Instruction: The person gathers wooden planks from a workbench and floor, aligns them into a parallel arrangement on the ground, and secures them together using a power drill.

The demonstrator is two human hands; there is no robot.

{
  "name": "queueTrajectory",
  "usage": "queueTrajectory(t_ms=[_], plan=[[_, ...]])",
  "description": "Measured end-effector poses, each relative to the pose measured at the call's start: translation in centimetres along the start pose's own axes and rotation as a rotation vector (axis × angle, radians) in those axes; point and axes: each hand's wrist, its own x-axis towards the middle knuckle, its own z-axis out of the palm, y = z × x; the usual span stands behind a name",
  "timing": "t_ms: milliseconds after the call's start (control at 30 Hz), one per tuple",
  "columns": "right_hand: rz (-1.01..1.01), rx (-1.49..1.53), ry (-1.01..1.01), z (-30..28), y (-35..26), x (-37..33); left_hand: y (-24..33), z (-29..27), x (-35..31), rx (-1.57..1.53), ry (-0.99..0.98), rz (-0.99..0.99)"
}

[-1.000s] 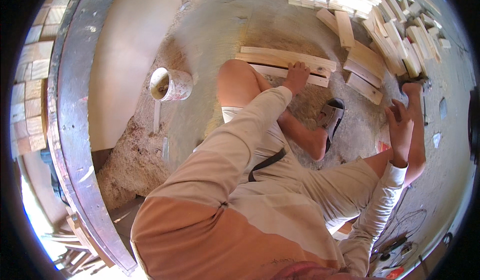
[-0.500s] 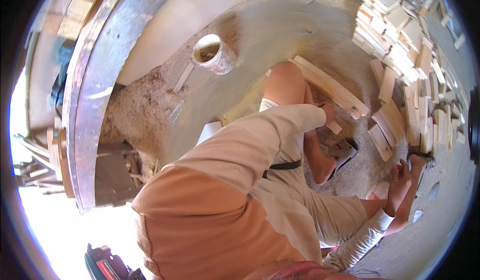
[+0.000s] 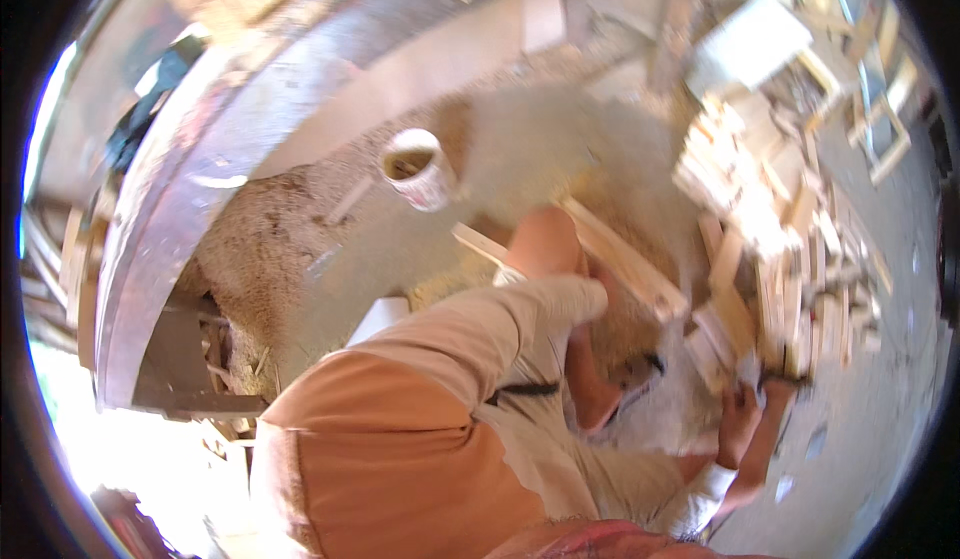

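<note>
My left arm, in a beige and orange sleeve [image 3: 400, 399], reaches across my bent knee [image 3: 548, 244]. The left hand is mostly hidden behind the cuff and knee, so its fingers do not show. A narrow wooden strip [image 3: 480, 242] sticks out to the left of the knee; its other end is hidden. My right hand [image 3: 740, 421], beside my lower leg at the right, is closed on a small pale grey piece [image 3: 748, 371], blurred and too unclear to name. A longer wooden board [image 3: 625, 259] lies on the floor beyond the knee.
Stacked wood offcuts [image 3: 745, 174] fill the right side, with loose blocks [image 3: 722, 334] nearer me. A white bucket [image 3: 420, 174] stands on the floor by the sawdust [image 3: 255, 249]. A long bench edge [image 3: 165, 229] curves along the left. A dark sandal [image 3: 635, 374] lies near my foot.
The view has shifted. My right hand, earlier with bent fingers and nothing visible in it, now has the pale grey piece. More of the wooden strip shows left of the knee.
</note>
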Motion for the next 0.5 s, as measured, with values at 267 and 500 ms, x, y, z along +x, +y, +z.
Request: queueTrajectory(t_ms=[267, 500], plan=[[-0.026, 0.103, -0.014, 1.1, 2.2, 0.9, 0.8, -8.9, -11.8, -0.557, 0.663, 0.178], [-0.422, 0.027, 0.132, 1.5, -7.4, 6.7, -9.3, -6.3, -23.4, -0.643, 1.165, 0.051]])
